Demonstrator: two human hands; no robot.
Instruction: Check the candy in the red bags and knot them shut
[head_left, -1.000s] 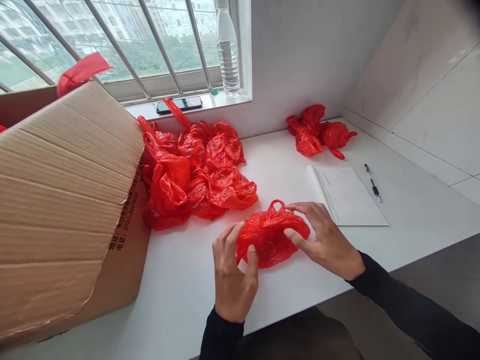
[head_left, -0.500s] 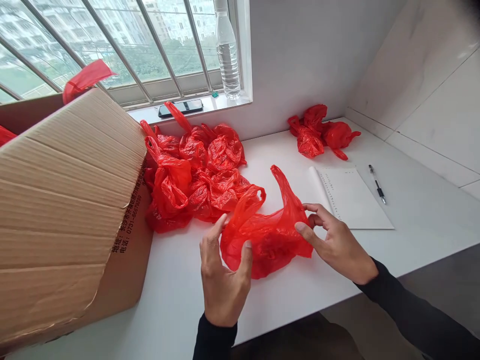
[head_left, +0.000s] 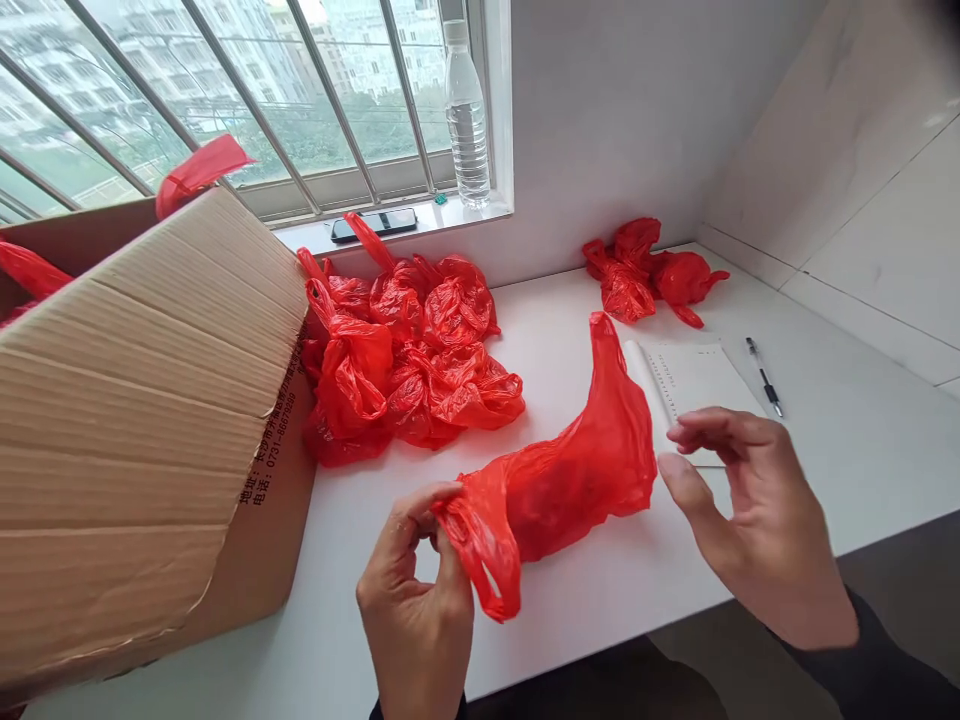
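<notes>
A red plastic bag [head_left: 570,480] lies stretched out on the white counter [head_left: 600,610] in front of me, with something bulky inside it. My left hand [head_left: 416,590] pinches one handle loop of this bag at its near left end. My right hand [head_left: 750,510] hovers just right of the bag with fingers apart and slightly curled, holding nothing. The bag's other handle sticks up at its far right end.
A heap of knotted red bags [head_left: 409,345] lies behind, beside a large cardboard box [head_left: 142,420] on the left. More red bags [head_left: 649,270] sit at the back right. A notebook [head_left: 694,385] and pen [head_left: 765,377] lie right. A phone [head_left: 375,222] and water bottle [head_left: 466,110] stand on the sill.
The bag was bunched between both hands, then pulled open and stretched. My left hand moved nearer and took a handle; my right hand let go and moved right.
</notes>
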